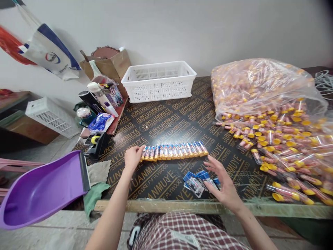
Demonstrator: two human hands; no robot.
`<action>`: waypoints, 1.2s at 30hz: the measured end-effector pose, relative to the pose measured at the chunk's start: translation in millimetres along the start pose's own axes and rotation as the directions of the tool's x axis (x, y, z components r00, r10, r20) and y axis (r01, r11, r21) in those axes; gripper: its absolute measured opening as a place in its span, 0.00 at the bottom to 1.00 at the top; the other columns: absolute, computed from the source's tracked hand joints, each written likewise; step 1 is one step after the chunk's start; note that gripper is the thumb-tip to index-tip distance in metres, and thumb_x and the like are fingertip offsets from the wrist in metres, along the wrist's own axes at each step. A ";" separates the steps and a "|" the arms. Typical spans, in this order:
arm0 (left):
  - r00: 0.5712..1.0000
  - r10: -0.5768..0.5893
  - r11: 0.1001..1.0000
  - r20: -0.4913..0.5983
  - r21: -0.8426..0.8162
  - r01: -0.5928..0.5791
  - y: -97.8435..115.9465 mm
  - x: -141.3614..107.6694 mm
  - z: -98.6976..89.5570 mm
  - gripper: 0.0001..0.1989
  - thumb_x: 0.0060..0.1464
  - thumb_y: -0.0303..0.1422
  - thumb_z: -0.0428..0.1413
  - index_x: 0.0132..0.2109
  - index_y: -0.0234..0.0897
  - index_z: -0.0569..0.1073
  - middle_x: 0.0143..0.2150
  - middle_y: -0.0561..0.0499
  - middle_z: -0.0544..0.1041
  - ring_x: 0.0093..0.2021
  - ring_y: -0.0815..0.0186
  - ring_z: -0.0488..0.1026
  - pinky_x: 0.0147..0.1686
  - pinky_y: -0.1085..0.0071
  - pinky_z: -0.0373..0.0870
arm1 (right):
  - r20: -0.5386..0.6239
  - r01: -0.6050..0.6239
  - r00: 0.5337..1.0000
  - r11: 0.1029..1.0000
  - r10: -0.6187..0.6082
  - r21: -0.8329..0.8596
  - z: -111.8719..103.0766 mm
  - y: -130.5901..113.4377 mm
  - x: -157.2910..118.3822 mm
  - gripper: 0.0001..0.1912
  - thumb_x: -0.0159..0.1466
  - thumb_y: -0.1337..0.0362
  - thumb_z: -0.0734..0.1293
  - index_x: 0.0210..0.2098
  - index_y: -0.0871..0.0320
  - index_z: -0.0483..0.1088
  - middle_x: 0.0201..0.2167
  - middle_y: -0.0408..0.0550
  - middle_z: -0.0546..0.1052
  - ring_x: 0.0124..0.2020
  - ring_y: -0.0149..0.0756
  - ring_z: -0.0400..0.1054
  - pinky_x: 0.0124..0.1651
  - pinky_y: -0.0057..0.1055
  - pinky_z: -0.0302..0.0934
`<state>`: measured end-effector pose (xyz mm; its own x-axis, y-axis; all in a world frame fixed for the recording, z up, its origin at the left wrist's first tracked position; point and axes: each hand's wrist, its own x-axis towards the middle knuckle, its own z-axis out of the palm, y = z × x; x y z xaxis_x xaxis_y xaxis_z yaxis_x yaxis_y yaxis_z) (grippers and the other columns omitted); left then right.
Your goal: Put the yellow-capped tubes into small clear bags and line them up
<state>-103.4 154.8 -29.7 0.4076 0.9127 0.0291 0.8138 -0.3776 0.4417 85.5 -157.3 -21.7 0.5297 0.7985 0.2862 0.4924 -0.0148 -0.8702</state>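
A row of small blue-labelled tubes with yellow ends (174, 151) lies side by side on the dark printed board (161, 121). At the row's left end is my left hand (133, 158), its fingers pressed together at the end tube; whether it grips the tube is hard to make out. My right hand (221, 180) has its fingers spread, palm toward the row, just below and right of its right end. Beside and partly under that hand lies a loose pile of blue and clear labels (194, 184).
A white plastic basket (158, 88) stands at the back. On the right, pink tubes with yellow caps (275, 139) spill from a clear bag (260, 80). Bottles (100, 97) and a tape dispenser (97, 144) stand left, near a purple dustpan (47, 187).
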 end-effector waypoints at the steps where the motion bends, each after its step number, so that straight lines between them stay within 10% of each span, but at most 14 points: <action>1: 1.000 0.003 1.000 -0.012 -0.001 -0.003 -1.7 -0.2 -2.0 0.25 0.55 0.50 0.45 0.25 0.36 0.76 0.25 0.44 0.77 0.28 0.62 0.70 0.28 0.71 0.57 | -0.009 0.002 1.000 1.000 -0.002 -0.018 -1.0 0.2 0.3 0.33 0.61 0.65 0.64 0.63 0.48 0.49 0.63 0.51 0.55 0.57 0.44 0.60 0.56 0.46 0.60; 8: 0.990 -0.005 0.961 -0.138 -0.274 -0.033 8.3 -26.0 -1.4 0.20 0.54 0.45 0.48 0.26 0.35 0.74 0.21 0.51 0.72 0.24 0.67 0.66 0.27 0.73 0.56 | -0.109 -0.078 0.994 0.815 0.018 -0.575 -48.9 38.8 -2.4 0.22 0.61 0.63 0.61 0.55 0.56 0.62 0.59 0.55 0.60 0.59 0.47 0.57 0.60 0.45 0.53; 11: 0.991 0.116 0.903 0.064 -0.423 -0.079 35.9 -63.4 20.6 0.17 0.52 0.43 0.52 0.27 0.35 0.75 0.22 0.51 0.74 0.25 0.67 0.68 0.28 0.73 0.58 | -0.140 -0.234 0.965 0.496 0.220 -0.836 -91.7 75.9 -18.1 0.22 0.57 0.67 0.61 0.51 0.62 0.66 0.51 0.61 0.67 0.52 0.53 0.63 0.53 0.46 0.58; 15: 0.872 0.297 0.918 0.388 -0.367 -0.150 72.2 -111.6 54.3 0.15 0.47 0.45 0.57 0.33 0.37 0.77 0.28 0.50 0.76 0.29 0.64 0.70 0.30 0.72 0.59 | -0.139 -0.283 0.843 0.208 0.519 -0.936 -133.9 108.8 -42.6 0.23 0.52 0.67 0.65 0.49 0.59 0.70 0.38 0.57 0.73 0.39 0.54 0.69 0.39 0.41 0.61; 26: 0.847 0.343 0.934 0.406 -0.239 -0.265 94.6 -130.3 79.3 0.10 0.51 0.41 0.57 0.31 0.39 0.72 0.31 0.51 0.75 0.32 0.64 0.70 0.31 0.71 0.56 | -0.109 -0.264 0.867 0.264 0.485 -0.928 -132.6 86.4 -46.7 0.15 0.54 0.75 0.59 0.40 0.63 0.69 0.33 0.53 0.72 0.36 0.42 0.69 0.36 0.31 0.56; 36: 0.809 0.370 0.929 0.457 -0.195 -0.314 111.8 -125.0 77.8 0.04 0.52 0.32 0.56 0.30 0.39 0.73 0.32 0.50 0.77 0.36 0.61 0.72 0.34 0.70 0.57 | -0.204 -0.277 0.860 0.090 0.469 -0.957 -149.8 90.9 -47.4 0.17 0.54 0.75 0.60 0.43 0.65 0.69 0.35 0.59 0.73 0.36 0.47 0.70 0.33 0.35 0.57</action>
<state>-31.1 -13.7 -53.7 0.8199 0.5274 -0.2230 0.5472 -0.6070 0.5764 208.6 -286.6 -54.2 0.8271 0.5564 -0.0798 0.5587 -0.7980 0.2259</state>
